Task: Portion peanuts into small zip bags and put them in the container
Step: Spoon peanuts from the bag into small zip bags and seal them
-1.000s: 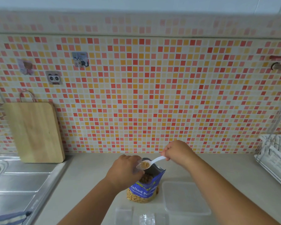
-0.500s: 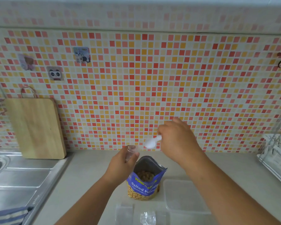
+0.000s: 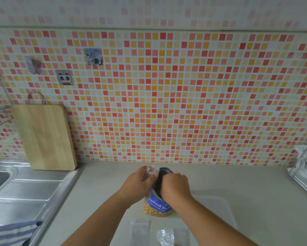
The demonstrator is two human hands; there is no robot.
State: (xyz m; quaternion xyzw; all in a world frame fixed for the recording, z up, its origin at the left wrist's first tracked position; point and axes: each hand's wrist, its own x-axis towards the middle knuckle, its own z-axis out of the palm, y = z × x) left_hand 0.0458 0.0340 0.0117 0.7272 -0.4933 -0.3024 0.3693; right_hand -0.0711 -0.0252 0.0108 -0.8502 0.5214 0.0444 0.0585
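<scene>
A blue bag of salted peanuts (image 3: 157, 206) stands open on the counter. My left hand (image 3: 138, 181) grips a small clear zip bag (image 3: 150, 170) beside the peanut bag's mouth. My right hand (image 3: 175, 186) is closed and reaches down into the mouth of the peanut bag; the white spoon it held a moment ago is hidden. A clear plastic container (image 3: 213, 210) lies on the counter to the right of the peanut bag. Spare clear zip bags (image 3: 152, 233) lie near the front edge.
A wooden cutting board (image 3: 44, 137) leans on the tiled wall at the left. A steel sink and drainboard (image 3: 25, 189) lie far left, with a striped cloth (image 3: 10, 231) on it. A dish rack (image 3: 305, 169) stands at the right edge.
My right hand came down from above the peanut bag into its mouth, and the spoon went out of sight. My left hand with the small bag stayed beside the opening.
</scene>
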